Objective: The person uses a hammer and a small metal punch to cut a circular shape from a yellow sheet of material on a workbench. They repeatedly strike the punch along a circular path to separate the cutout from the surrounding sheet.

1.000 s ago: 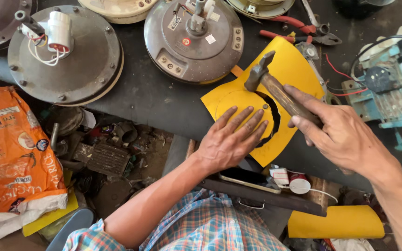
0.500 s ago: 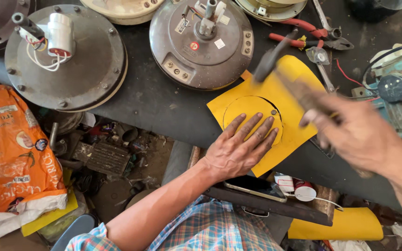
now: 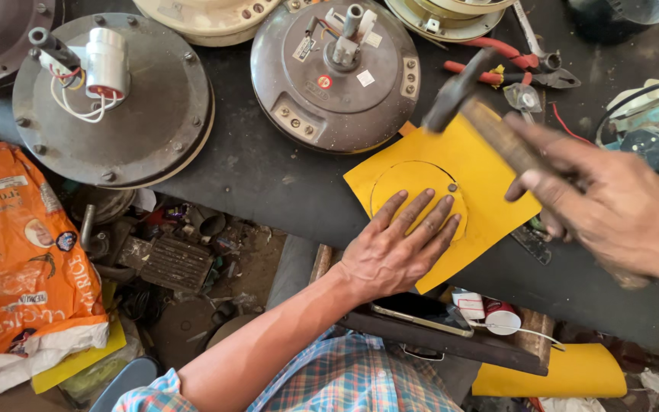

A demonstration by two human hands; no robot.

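A yellow sheet lies on the dark workbench, with a circle marked on it. My left hand presses flat on the sheet, fingers spread over the circle. A small round punch mark or stud sits at the circle's edge just past my fingertips. My right hand grips a wooden-handled hammer, blurred, its metal head raised above the sheet's far edge.
Round metal fan motor housings stand at the back of the bench. Red-handled pliers lie at the back right. An orange sack sits at left. A drawer with a phone and small parts is below my arm.
The hammer, resting low over the sheet a second ago, has swung up and is now raised above it. My left hand has stayed flat on the yellow sheet.
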